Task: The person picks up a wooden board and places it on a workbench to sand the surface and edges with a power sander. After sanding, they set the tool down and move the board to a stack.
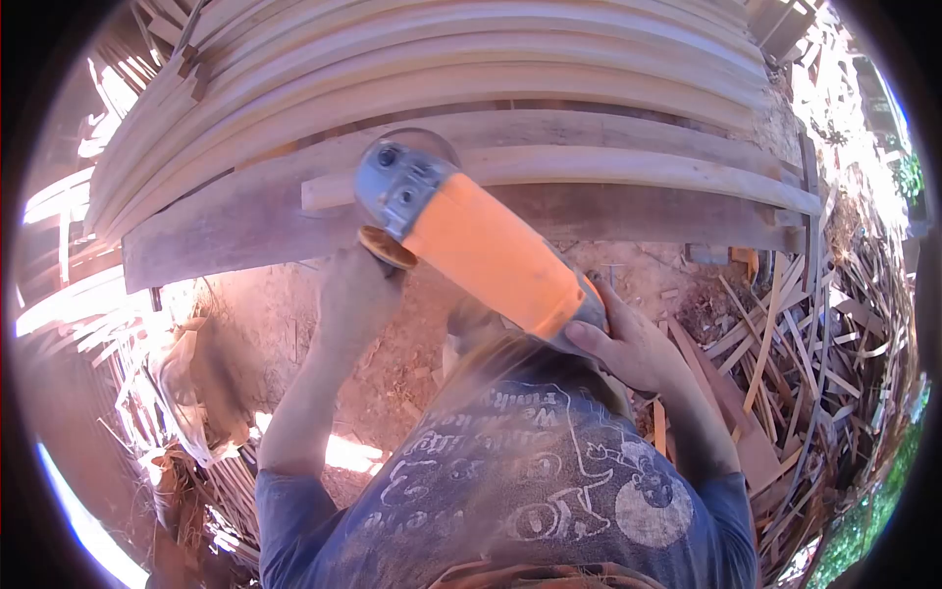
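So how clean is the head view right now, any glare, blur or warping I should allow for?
Head view: strong fisheye, so the stacked planks bow and the corners go black. Sun blows out the left edge and a ground patch. The orange grinder is sharp; the shirt below is smeared with blur.

Matt orange plastic grinder (491, 250) with grey metal head; rough wooden slats (471, 88).

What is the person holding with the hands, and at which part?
An orange angle grinder. The right hand grips the rear end of its body; the left hand holds near the grey head, beside the disc.
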Demonstrator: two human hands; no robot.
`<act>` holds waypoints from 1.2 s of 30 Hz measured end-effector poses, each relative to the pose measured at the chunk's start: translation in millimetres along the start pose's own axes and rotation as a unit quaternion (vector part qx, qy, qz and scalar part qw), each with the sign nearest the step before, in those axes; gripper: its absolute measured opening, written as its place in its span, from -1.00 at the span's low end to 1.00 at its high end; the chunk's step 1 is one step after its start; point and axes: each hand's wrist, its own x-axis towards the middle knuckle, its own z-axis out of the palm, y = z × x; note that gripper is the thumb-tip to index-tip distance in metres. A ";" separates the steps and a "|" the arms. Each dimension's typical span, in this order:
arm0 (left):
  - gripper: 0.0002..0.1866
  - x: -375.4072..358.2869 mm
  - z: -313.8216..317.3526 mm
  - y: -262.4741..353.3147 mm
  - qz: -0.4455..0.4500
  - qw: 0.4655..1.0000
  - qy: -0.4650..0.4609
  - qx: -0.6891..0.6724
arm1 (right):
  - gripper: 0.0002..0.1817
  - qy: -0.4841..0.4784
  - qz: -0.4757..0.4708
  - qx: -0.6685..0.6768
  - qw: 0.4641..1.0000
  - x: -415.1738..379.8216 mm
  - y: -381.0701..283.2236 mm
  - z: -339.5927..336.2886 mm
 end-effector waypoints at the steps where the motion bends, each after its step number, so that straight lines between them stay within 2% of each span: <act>1: -0.71 3.2 12.0 16.7 0.020 0.999 -0.023 0.009 | -0.02 0.038 -0.039 0.077 0.996 -12.1 27.6 0.0; 3: -0.72 11.7 19.4 75.2 0.057 0.983 -0.151 0.084 | -0.08 0.087 -0.092 0.192 0.973 -38.8 81.3 -1.3; 4: -0.76 17.1 26.9 99.2 0.109 0.976 -0.171 0.086 | -0.11 0.098 -0.107 0.232 0.962 -53.2 99.0 -5.1; 5: -0.79 24.5 36.2 122.2 0.161 0.965 -0.188 0.087 | -0.14 0.116 -0.070 0.266 0.954 -70.6 105.5 -9.9; 7: -0.84 40.2 64.6 167.2 0.238 0.960 -0.144 0.031 | -0.20 0.173 -0.019 0.303 0.937 -104.3 133.8 -14.0; 9: -0.87 64.8 79.9 222.8 0.291 0.937 -0.188 -0.050 | -0.25 0.264 0.009 0.316 0.911 -119.8 191.5 -15.9; 11: -0.89 89.6 96.5 275.7 0.373 0.913 -0.162 0.002 | -0.28 0.368 0.047 0.338 0.865 -130.7 236.1 -13.9; 13: -0.85 106.0 105.4 313.0 0.431 0.892 -0.122 0.050 | -0.33 0.341 0.134 0.418 0.831 -134.8 201.5 -27.8; 14: -0.85 112.2 106.5 319.7 0.431 0.894 -0.107 0.051 | -0.35 0.324 0.174 0.456 0.810 -132.8 187.3 -35.0; 17: -0.86 117.0 114.6 310.1 0.407 0.909 -0.081 0.043 | -0.37 0.300 0.156 0.461 0.820 -122.5 184.1 -34.4; 19: -0.88 115.6 99.5 265.2 0.374 0.924 -0.080 0.019 | -0.40 0.315 0.113 0.397 0.855 -104.8 192.3 -21.6; 20: -0.89 106.8 85.0 232.1 0.353 0.934 -0.055 0.009 | -0.41 0.300 0.092 0.355 0.881 -99.1 172.4 -16.3; 21: -0.89 95.6 60.1 204.9 0.301 0.951 -0.071 0.015 | -0.41 0.286 0.069 0.313 0.903 -93.2 152.5 -11.3; 22: -0.86 91.7 45.4 177.2 0.246 0.965 -0.094 0.015 | -0.39 0.252 0.045 0.259 0.931 -82.1 104.8 -11.3; 23: -0.82 81.8 23.8 152.8 0.220 0.968 -0.080 0.093 | -0.37 0.196 0.039 0.251 0.947 -69.4 90.6 -8.8; 24: -0.75 70.6 19.2 122.0 0.145 0.985 -0.066 0.073 | -0.34 0.142 0.034 0.246 0.958 -57.9 78.4 -6.2; 25: -0.68 61.3 1.1 102.5 0.073 0.989 -0.099 0.080 | -0.26 0.119 -0.010 0.200 0.972 -43.9 58.5 -5.0; 26: -0.67 52.9 2.3 67.6 0.038 0.996 -0.070 0.034 | -0.19 0.097 -0.052 0.151 0.982 -30.1 38.0 -5.7; 27: -0.70 39.7 -1.8 43.4 0.032 0.999 0.000 0.043 | -0.14 0.070 -0.058 0.096 0.991 -17.4 21.6 -7.3; 29: -0.73 26.6 -15.4 8.7 -0.021 1.000 -0.011 0.010 | -0.06 0.010 -0.084 0.013 0.996 6.9 -8.7 -11.3; 30: -0.73 21.3 -17.0 -5.4 -0.042 0.999 0.021 0.009 | -0.04 -0.020 -0.105 -0.016 0.994 17.1 -21.1 -13.9; 31: -0.73 18.0 -17.9 -12.9 -0.063 0.997 0.053 0.008 | -0.05 -0.027 -0.113 -0.038 0.992 26.6 -30.2 -14.1; 34: -0.75 14.6 -22.8 -2.3 -0.088 0.994 0.063 0.001 | -0.04 -0.038 -0.125 -0.072 0.989 38.4 -26.1 -19.1; 36: -0.77 18.9 -16.7 14.0 -0.072 0.997 0.026 -0.011 | -0.03 -0.033 -0.129 -0.074 0.988 36.8 -13.3 -30.3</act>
